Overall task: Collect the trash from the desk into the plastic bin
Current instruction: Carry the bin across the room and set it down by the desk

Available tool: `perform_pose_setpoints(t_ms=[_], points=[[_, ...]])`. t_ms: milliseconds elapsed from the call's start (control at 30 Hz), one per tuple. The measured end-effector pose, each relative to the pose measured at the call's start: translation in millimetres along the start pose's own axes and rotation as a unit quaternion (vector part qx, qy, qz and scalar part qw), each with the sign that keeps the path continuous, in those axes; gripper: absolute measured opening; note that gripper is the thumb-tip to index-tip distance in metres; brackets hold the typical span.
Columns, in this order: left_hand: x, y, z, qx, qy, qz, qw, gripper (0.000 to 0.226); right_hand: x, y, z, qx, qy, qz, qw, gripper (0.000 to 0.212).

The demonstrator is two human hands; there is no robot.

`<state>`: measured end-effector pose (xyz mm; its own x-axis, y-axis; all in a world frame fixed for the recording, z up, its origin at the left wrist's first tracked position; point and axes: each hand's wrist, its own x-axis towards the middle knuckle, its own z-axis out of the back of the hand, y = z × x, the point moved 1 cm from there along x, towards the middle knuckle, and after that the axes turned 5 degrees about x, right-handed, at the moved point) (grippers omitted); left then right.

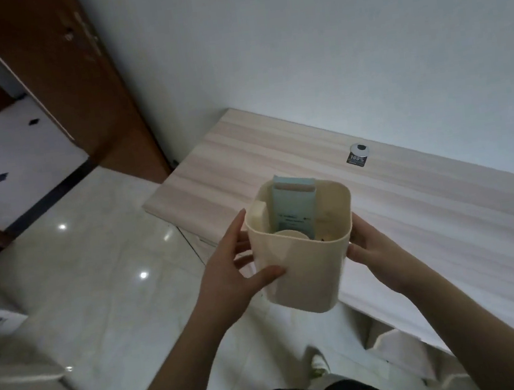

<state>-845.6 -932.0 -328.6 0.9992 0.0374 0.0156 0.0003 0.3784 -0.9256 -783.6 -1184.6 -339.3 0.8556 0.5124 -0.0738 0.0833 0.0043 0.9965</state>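
Door stands open at far left; my left hand and right hand clasp the bin between them, fingers curled round its sides, above the desk edge; box upright inside; sticker on desk behind.

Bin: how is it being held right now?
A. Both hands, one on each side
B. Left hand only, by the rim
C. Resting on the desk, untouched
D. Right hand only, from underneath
A: the left hand grips one side of the bin and the right hand grips the other, holding it up at the desk edge with a blue box standing inside.
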Motion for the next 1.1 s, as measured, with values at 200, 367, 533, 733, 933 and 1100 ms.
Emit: perform_pose_setpoints(t_ms=[200, 367, 533, 733, 933, 1100], points=[[23, 4, 5, -0.061, -0.1, 0.032, 0.993, 0.069, 49, -4, -2, 0.096, -0.032, 0.011, 0.995, 0.102], [30, 7, 22, -0.074, -0.159, 0.036, 0.984, 0.065, 85, 0, -13, 0.128, 0.043, 0.006, 0.991, 0.099], [13, 24, 38, -0.031, -0.226, 0.078, 0.97, 0.057, 118, 6, -40, 0.134, 0.1, -0.007, 0.986, 0.102], [-14, 53, 80, 0.03, -0.321, 0.104, 0.941, 0.053, 148, 14, -102, 0.13, 0.151, -0.029, 0.98, 0.105], [-38, 92, 152, 0.014, -0.398, 0.134, 0.907, 0.055, 182, 4, -199, 0.085, 0.141, -0.035, 0.986, 0.084], [-62, 116, 216, -0.067, -0.388, 0.135, 0.909, 0.06, 215, 0, -285, 0.096, 0.165, -0.031, 0.981, 0.083]])
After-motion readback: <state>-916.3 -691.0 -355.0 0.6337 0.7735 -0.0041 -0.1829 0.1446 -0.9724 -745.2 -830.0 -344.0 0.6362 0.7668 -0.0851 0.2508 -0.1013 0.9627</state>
